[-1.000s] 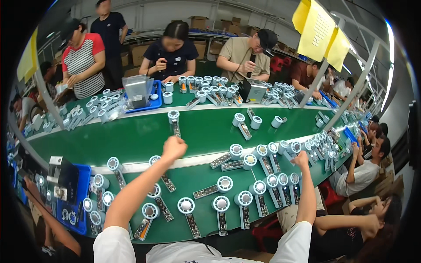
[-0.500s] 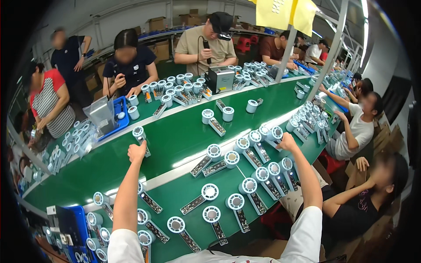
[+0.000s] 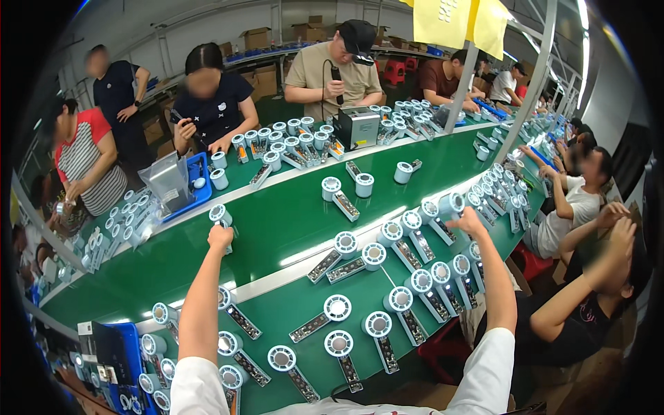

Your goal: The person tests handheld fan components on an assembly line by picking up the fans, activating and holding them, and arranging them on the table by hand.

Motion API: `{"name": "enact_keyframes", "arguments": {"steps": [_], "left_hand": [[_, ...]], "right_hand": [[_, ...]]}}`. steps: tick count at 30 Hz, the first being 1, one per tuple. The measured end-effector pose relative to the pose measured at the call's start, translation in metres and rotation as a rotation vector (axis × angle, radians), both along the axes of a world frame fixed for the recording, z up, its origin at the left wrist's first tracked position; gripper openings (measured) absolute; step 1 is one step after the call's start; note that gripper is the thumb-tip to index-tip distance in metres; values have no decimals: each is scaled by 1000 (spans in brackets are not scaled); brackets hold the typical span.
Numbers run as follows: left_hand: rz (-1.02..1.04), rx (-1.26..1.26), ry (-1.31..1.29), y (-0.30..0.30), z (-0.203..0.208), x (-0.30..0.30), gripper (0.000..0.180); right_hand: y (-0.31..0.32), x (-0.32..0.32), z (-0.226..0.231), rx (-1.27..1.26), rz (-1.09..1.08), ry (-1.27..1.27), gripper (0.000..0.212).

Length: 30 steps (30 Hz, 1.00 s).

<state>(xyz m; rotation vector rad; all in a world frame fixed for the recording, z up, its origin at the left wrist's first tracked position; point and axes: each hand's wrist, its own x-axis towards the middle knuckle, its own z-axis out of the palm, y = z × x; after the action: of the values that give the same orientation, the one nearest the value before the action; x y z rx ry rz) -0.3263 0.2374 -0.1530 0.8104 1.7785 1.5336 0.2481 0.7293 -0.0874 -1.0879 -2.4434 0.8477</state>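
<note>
My left hand [image 3: 221,236] is closed around the handle of a light-blue round-headed device [image 3: 219,213], held over the green belt on the left. Most of that handle is hidden by my fingers. On the right, my right hand [image 3: 469,221] grips another light-blue round-headed device [image 3: 453,203], its head tilted and its handle mostly covered. Just left of it lies a similar device [image 3: 429,209] with a bare circuit board in its handle. More such devices [image 3: 400,299] lie in front of me, heads mostly facing up.
A raised pale rail [image 3: 297,259] runs between the near green worktop [image 3: 277,318] and the belt [image 3: 277,207]. Blue trays [image 3: 131,353] stand at near left and across the belt [image 3: 196,183]. Co-workers sit opposite; another person [image 3: 553,332] sits close to my right arm.
My right hand has lifted and tilted its device slightly, away from the row beside it. The left hand stays over the belt with its device. The view has shifted a little.
</note>
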Motion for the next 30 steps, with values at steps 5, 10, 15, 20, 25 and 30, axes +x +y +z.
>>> {"name": "enact_keyframes", "arguments": {"steps": [5, 10, 15, 20, 25, 30], "left_hand": [[148, 58, -41, 5, 71, 61, 32], [356, 118, -89, -32, 135, 97, 26], [502, 195, -139, -80, 179, 133, 21], [662, 241, -168, -128, 211, 201, 18], [588, 265, -168, -153, 199, 262, 19], [520, 343, -229, -199, 179, 323, 24]], "right_hand": [[52, 25, -40, 132, -147, -79, 45], [56, 14, -52, 19, -244, -238, 47], [68, 16, -49, 51, -205, -322, 47], [-36, -134, 57, 751, -280, -466, 14], [-116, -294, 38, 195, 118, -415, 46], [-183, -328, 37, -49, 310, -180, 45]]}}
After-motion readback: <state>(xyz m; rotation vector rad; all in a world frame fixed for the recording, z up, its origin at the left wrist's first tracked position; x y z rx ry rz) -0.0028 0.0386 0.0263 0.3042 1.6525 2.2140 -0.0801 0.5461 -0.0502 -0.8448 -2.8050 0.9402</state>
